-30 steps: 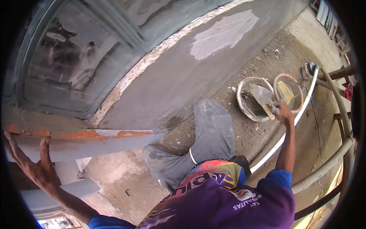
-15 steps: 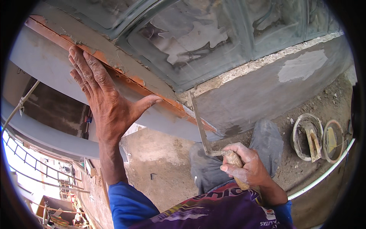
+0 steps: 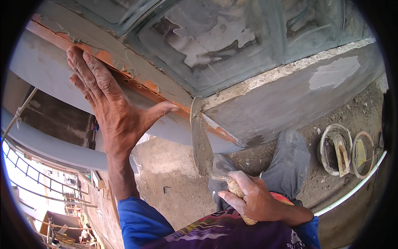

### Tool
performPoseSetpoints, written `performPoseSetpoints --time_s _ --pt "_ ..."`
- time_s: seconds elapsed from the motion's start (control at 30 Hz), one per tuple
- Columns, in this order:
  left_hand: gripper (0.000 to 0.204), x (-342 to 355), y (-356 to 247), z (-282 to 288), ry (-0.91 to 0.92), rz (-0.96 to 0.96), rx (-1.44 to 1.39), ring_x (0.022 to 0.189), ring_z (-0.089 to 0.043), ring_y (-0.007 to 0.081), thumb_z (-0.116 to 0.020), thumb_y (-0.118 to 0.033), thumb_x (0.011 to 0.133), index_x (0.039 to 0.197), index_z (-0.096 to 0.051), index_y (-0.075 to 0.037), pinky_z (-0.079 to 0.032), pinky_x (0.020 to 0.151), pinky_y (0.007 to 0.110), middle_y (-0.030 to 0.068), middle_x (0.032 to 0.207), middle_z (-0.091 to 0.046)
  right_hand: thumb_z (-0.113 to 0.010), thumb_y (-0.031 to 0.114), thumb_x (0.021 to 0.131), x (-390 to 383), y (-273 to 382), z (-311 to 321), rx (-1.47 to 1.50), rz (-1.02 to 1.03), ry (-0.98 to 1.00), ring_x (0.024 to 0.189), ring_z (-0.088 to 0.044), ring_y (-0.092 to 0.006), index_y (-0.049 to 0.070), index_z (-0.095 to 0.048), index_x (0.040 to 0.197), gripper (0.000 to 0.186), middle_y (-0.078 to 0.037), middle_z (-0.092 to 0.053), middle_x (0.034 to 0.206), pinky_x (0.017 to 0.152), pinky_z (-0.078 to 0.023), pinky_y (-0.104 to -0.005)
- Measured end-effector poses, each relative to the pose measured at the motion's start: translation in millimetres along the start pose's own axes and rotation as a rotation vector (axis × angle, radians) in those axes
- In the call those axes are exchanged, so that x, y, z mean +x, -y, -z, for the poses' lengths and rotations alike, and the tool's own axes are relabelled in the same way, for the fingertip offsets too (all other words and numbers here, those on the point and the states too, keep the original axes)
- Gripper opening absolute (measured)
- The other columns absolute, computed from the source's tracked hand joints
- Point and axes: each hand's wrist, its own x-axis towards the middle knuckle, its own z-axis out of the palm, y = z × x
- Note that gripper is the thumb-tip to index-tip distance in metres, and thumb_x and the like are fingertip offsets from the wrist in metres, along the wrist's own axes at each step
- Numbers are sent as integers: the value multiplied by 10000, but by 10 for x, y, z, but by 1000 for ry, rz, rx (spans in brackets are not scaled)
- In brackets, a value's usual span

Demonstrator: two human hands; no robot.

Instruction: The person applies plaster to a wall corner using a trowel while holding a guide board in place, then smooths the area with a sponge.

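Right hand (image 3: 257, 198) grasps the trowel (image 3: 200, 145) by its handle, blade tip at the orange strip (image 3: 103, 54) below the glass block (image 3: 207, 41); left hand (image 3: 118, 112) lies splayed and open along that strip.

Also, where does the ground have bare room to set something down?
The widest free patch is the ground between the left forearm and the grey trousers, with a small dark object on it. A narrower, crumb-littered strip lies between the trousers and two buckets. Crowded at right: the buckets stand close together beside the white pipe.
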Motion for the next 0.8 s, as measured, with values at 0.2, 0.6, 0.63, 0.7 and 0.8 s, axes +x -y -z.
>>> performPoseSetpoints --time_s 0.2,0.6,0.63,0.7,0.8 --pt "1419 -10 22 -30 -7 8 -21 1410 5 343 -709 -746 421 1474 14 -128 -29 1127 526 185 1524 33 -656 189 828 -141 257 514 58 -206 95 663 -626 -283 -59 -528 1073 372 -202 -605 732 602 -465 -375" --pt "1435 8 22 -33 -6 -11 -35 1411 13 342 -755 -694 410 1472 24 -126 -30 1128 524 184 1524 40 -553 228 893 319 601 704 -74 -287 199 581 -591 -344 -77 -504 854 311 -226 -546 601 557 -428 -413" --pt "1436 17 22 -23 -4 -18 -34 1411 14 341 -760 -688 407 1473 23 -129 -30 1128 523 183 1525 41 -542 235 901 329 615 717 -94 -287 225 601 -595 -348 -71 -492 821 321 -232 -539 599 572 -431 -417" --pt "1434 -20 31 -23 5 -27 -22 1411 18 338 -767 -677 406 1473 18 -129 -28 1128 520 183 1525 41 -521 244 912 381 669 718 -146 -303 278 636 -598 -355 -63 -474 777 339 -238 -532 608 602 -434 -425" --pt "1434 -16 39 -22 14 -37 -18 1412 22 337 -776 -665 404 1473 13 -125 -23 1128 517 182 1526 42 -495 246 922 440 783 784 -240 -296 362 674 -595 -363 -60 -475 761 346 -235 -535 637 644 -434 -434"
